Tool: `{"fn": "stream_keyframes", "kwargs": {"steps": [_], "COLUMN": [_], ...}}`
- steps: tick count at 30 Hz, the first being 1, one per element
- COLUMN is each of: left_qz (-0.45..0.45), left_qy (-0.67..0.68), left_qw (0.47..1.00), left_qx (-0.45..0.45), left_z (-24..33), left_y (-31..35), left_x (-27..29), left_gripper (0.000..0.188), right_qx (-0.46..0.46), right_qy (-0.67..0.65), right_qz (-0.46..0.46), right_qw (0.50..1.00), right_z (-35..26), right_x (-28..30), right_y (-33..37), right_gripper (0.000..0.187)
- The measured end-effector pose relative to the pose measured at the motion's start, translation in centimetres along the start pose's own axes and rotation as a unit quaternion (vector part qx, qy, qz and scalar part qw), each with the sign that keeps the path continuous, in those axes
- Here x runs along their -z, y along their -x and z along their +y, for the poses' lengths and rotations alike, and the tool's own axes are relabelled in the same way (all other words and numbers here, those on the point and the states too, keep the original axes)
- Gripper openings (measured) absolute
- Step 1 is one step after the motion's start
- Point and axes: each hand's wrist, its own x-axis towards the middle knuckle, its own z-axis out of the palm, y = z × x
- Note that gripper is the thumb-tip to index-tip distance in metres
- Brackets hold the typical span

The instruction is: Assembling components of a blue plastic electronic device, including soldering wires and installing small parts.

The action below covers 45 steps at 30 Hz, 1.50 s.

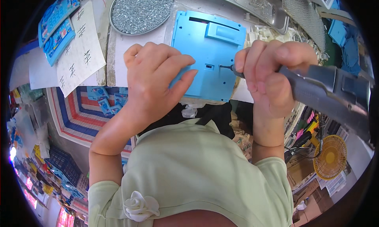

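Fingers, right hand [272,69]: wrapped round the front of a dark power screwdriver [331,92], its thin bit meeting the panel right of centre. Fingers, left hand [152,75]: loosely bent, thumb and forefinger parted, nothing seen between them; they lie over the panel's left side, contact uncertain.

Panel [205,45]: one, light blue, smooth, roughly rectangular with rounded corners; lies on the desk [116,53] before the person, between the hands. Long dark slot near the far edge; raised oblong block at far right; small dark rectangular opening near the middle; several small round holes toward the edges.

Beyond: round tray [134,33], heaped with silvery screws [142,9], far left of the panel; oblong metal tray [276,21], far right, with small parts inside; handwritten paper sheet [92,41], left, partly beneath printed blue pieces [59,15].
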Motion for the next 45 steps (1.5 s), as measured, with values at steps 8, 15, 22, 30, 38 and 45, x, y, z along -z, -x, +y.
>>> {"fn": "stream_keyframes", "kwargs": {"steps": [8,15,22,30,38,45], "left_qz": [-0.007,-0.012,0.02,0.091,0.043,0.079], "left_qy": [0.285,0.246,0.167,0.129,0.208,0.163], "left_qw": [0.958,0.967,0.984,0.984,0.961,0.973], "left_qx": [-0.014,-0.059,-0.053,0.082,0.179,0.142], "left_z": [1.3,0.1,-1.0,-4.2,-4.3,-5.5], "left_y": [-1.9,-1.3,-0.9,0.1,-1.0,-2.1], "left_x": [-2.3,-1.7,-0.6,1.4,1.7,-0.5], "left_gripper": [0.025,0.017,0.019,0.013,0.009,0.017], "right_qx": [-0.012,-0.003,0.052,0.04,0.077,0.078], "right_qy": [-0.098,-0.135,-0.083,-0.058,-0.013,-0.093], "right_qz": [-0.07,-0.074,-0.085,-0.01,-0.064,-0.083], "right_qw": [0.993,0.988,0.992,0.997,0.995,0.989], "right_z": [-4.4,-4.8,-1.6,5.8,5.1,3.6], "right_x": [-0.7,-1.0,-2.0,-3.8,-4.3,-3.2], "right_y": [-1.2,-1.3,-4.8,-8.5,-8.3,-8.3], "right_gripper": [0.026,0.027,0.024,0.023,0.023,0.024]}}
